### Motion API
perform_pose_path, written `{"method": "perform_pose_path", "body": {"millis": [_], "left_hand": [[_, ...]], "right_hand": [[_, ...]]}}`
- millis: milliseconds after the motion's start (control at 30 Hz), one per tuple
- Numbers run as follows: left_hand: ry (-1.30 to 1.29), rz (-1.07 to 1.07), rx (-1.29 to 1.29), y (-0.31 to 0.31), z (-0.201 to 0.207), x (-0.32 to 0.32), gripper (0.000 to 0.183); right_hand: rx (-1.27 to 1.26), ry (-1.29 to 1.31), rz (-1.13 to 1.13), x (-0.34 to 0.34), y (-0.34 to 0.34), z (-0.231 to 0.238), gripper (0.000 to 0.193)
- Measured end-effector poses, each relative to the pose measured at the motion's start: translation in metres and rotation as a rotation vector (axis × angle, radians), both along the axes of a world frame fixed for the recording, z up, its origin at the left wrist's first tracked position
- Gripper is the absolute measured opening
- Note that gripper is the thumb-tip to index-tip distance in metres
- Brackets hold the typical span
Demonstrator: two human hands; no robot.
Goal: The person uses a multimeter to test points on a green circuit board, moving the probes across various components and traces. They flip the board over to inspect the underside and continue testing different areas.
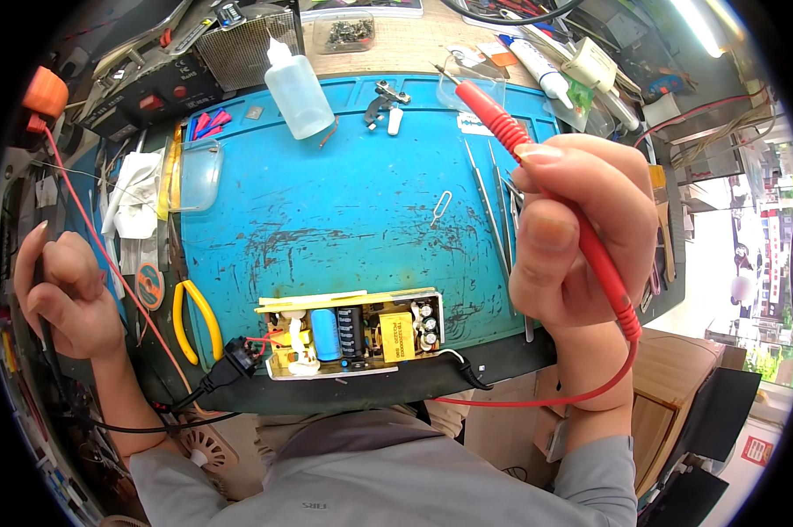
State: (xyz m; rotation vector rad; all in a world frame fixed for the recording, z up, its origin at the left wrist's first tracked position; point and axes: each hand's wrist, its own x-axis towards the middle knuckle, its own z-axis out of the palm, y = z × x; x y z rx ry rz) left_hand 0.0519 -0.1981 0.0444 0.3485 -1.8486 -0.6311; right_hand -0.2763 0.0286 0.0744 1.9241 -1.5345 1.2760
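Observation:
My right hand (590, 228) is raised over the right side of the blue work mat (326, 202), fingers closed round a red test probe (493, 114). Its metal tip points up and away to the left; a red lead hangs from its lower end. At the far left my left hand (71, 290) is closed on a slim black test probe (48, 338), mostly hidden by the fingers, with a black lead trailing down. Between the hands, at the mat's near edge, lies an opened power supply board (352, 338) with a blue capacitor and a yellow transformer. Neither probe touches it.
A black power plug (234, 364) with red wires sits at the board's left, beside yellow-handled pliers (196, 321). Tweezers (484, 198) lie near my right hand. Farther back stand a squeeze bottle (298, 92) and a small clamp-like tool (383, 105). An orange-topped object (47, 92) is far left.

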Motion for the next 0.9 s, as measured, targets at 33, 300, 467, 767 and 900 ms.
{"method": "perform_pose_path", "body": {"millis": [33,300,467,767,900], "left_hand": [[-0.003,0.003,0.000,0.0000,0.0000,0.0002,0.059],[-0.002,-0.004,-0.011,-0.0003,0.0001,-0.0009,0.058],[-0.009,0.006,-0.024,0.0006,-0.0002,-0.0016,0.058],[-0.024,0.008,-0.030,-0.0002,0.0019,-0.0008,0.057],[-0.018,0.002,-0.027,-0.0011,0.0005,-0.0001,0.057]], "right_hand": [[0.002,0.002,-0.002,0.0001,0.0000,0.0003,0.032],[-0.030,0.027,0.009,-0.0018,-0.0010,0.0000,0.027],[-0.053,0.042,0.020,-0.0024,-0.0023,-0.0014,0.024],[-0.050,0.035,0.034,-0.0042,-0.0011,-0.0009,0.025],[-0.049,0.010,0.039,-0.0054,-0.0010,-0.0025,0.024]]}}
